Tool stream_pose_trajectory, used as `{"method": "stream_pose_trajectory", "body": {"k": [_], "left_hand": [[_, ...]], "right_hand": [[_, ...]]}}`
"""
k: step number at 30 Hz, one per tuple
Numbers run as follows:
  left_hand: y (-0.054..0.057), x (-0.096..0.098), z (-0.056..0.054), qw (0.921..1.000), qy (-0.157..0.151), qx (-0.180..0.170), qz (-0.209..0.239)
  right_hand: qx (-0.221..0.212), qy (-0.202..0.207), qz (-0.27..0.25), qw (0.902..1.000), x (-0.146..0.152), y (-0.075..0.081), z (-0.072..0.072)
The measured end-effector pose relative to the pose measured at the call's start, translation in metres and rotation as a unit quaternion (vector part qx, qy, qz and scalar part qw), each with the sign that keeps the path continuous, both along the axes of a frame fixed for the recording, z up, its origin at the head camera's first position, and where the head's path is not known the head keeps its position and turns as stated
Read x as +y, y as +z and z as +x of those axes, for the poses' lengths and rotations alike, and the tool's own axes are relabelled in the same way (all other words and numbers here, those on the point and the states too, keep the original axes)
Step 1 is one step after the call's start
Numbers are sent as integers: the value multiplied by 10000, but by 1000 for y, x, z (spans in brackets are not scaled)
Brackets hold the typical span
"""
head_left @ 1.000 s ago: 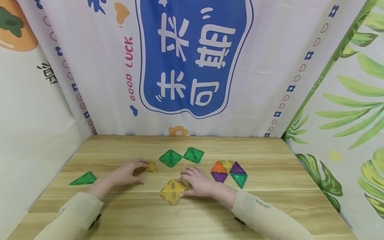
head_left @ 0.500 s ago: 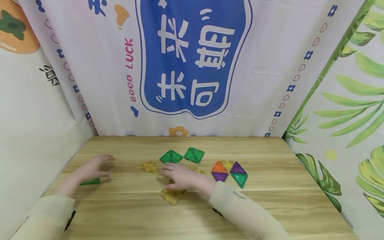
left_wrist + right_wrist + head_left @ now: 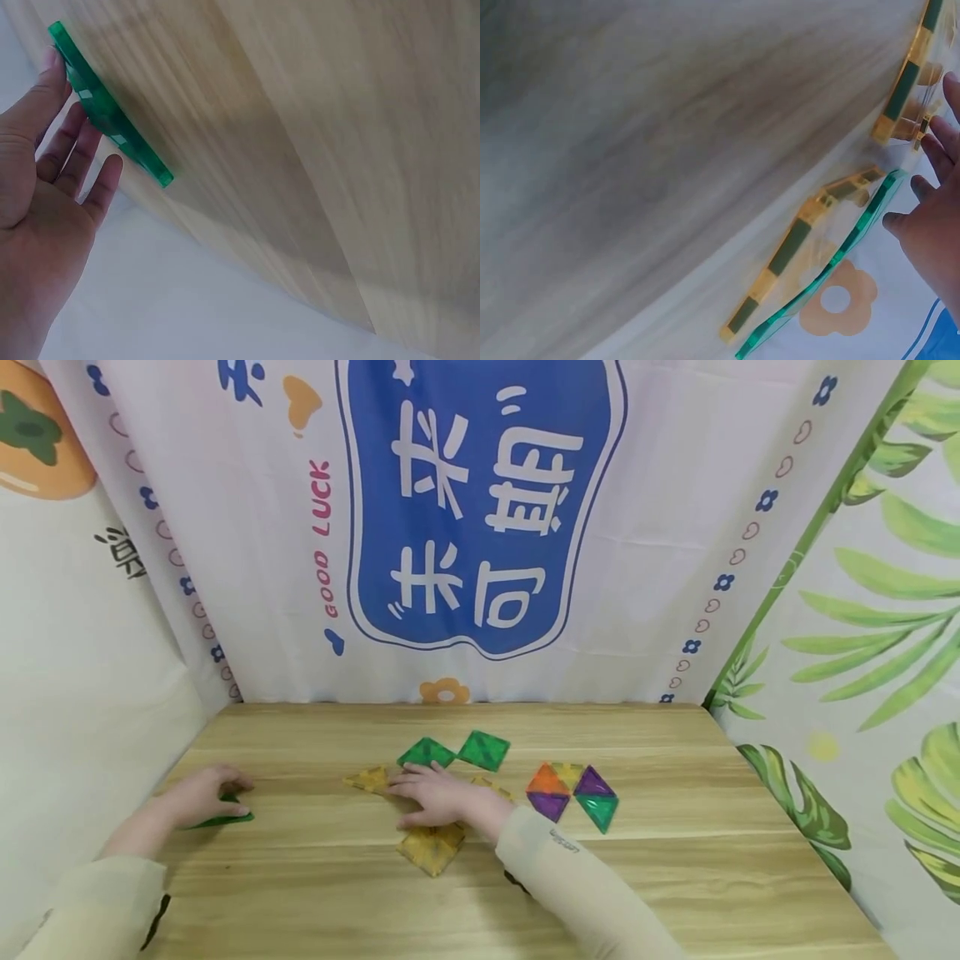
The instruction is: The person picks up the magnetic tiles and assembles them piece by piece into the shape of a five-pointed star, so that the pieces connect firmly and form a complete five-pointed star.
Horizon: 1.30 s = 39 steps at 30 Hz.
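Note:
At the table's left side my left hand (image 3: 201,795) holds a long green triangular magnetic tile (image 3: 242,817). In the left wrist view the thumb and fingers pinch that green tile (image 3: 111,112), which stands tilted on the wood. My right hand (image 3: 435,795), fingers loosely extended, lies over the middle of the table. Its fingertips reach the right end of a yellow triangular tile (image 3: 365,779); whether they touch it is unclear. Just below the hand is a yellow square of tiles (image 3: 432,852), partly hidden. Another yellow tile (image 3: 491,787) shows behind the right wrist.
Two green diamonds of tiles, a left one (image 3: 424,752) and a right one (image 3: 483,750), lie toward the back. To the right, orange, yellow, purple and green triangles (image 3: 548,806) form a cluster. A printed curtain (image 3: 637,568) hangs behind the wooden table (image 3: 675,893).
My left hand left the yellow triangle, swung left and took hold of the green triangular tile. My right hand moved left from the yellow square's right side toward the yellow triangle.

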<state>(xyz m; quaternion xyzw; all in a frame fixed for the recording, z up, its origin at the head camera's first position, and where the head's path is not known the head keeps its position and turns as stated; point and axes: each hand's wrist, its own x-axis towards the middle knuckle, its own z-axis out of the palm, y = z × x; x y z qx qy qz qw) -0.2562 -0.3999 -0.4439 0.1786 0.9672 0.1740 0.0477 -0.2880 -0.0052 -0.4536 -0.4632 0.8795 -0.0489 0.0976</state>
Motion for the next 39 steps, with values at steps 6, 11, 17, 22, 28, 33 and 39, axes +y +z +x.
{"method": "stream_pose_trajectory", "body": {"k": [6,11,17,22,28,33,39], "left_hand": [[-4,16,-2,9997,113,177,134],[-10,32,-6,9991,232,331,138],[-15,50,-14,9988,201,428,150],[-17,63,-20,9987,168,471,105],[-17,79,-24,9981,228,566,24],[-14,86,-25,9986,124,495,138],[-5,73,-21,9941,-738,-51,796]], "right_hand": [[121,-7,-53,9999,4,-4,-1],[246,70,-69,9996,8,-2,3],[312,113,-140,9994,8,-2,8],[123,89,-244,9996,7,-2,8],[-25,-3,-236,9997,4,-3,3],[44,-23,4,10000,4,-4,3],[162,78,-27,9998,6,-6,5]]}}
